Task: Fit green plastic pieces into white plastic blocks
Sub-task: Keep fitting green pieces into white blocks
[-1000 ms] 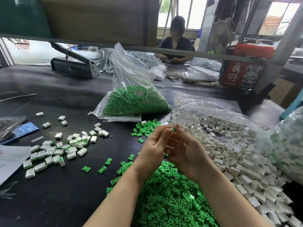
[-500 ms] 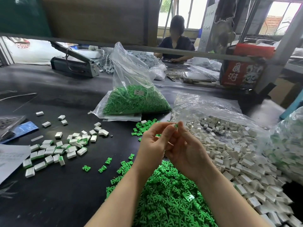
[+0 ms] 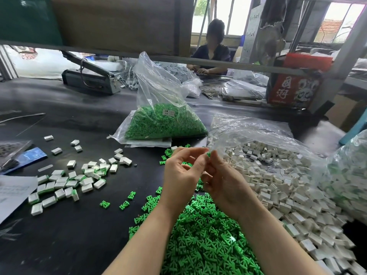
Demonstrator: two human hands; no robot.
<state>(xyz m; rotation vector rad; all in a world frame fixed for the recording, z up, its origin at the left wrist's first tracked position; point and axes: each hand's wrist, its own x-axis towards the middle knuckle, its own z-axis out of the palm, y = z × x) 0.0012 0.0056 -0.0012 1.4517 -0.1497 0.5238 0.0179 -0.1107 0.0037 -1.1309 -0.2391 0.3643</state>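
Fingertips now pinched together mid-frame: left hand, right hand gripping green piece; fitting likely underway, block hidden.

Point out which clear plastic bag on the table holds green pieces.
The upright clear bag behind the hands: its bottom is packed with green pieces and bears a small white label. The flattened bag to its right holds white blocks.
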